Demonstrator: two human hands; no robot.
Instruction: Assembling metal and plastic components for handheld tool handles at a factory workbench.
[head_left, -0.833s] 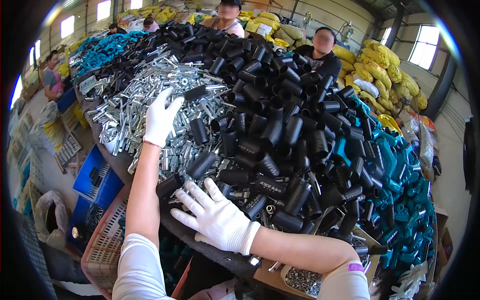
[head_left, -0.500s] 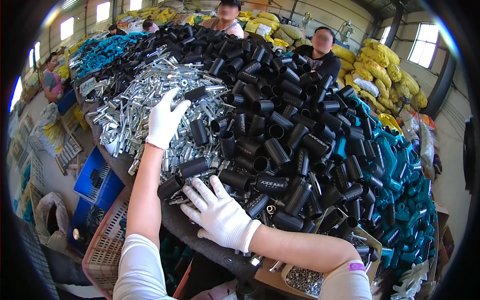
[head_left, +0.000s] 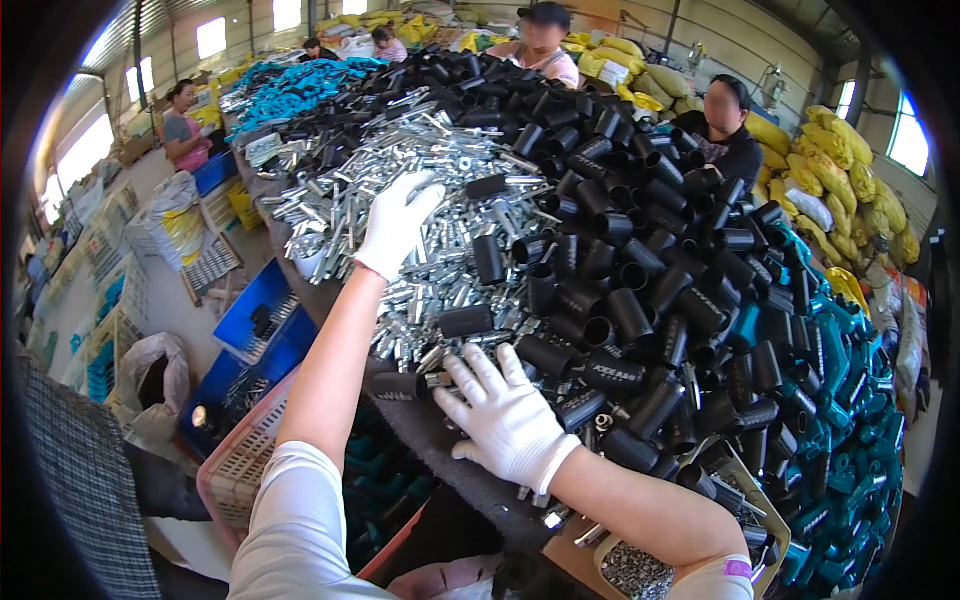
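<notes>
My left hand (head_left: 398, 224), in a white glove, reaches over a heap of shiny metal parts (head_left: 440, 160). Its thumb and fingers are loosely bent with a gap between them, and nothing shows in them. A short black tube (head_left: 487, 187) lies just right of its fingertips. My right hand (head_left: 508, 415), also gloved, rests palm down with fingers spread at the heap's near edge. By its fingertips are a black tube (head_left: 466, 321) and another black tube (head_left: 398, 386) on the dark tabletop edge. Many black tubes (head_left: 630, 315) are piled beyond it.
Teal tool housings (head_left: 840, 450) are heaped at the right. Below my right forearm stands a container of small metal pieces (head_left: 636, 570). A pink basket (head_left: 235, 460) and blue crates (head_left: 262, 310) stand left of the table. Several people, including one in black (head_left: 718, 135), are around it.
The view has turned, so the scene sits farther right. The black tube left of my right hand, tilted before, now lies flat at the edge. My left hand's fingers are more bent.
</notes>
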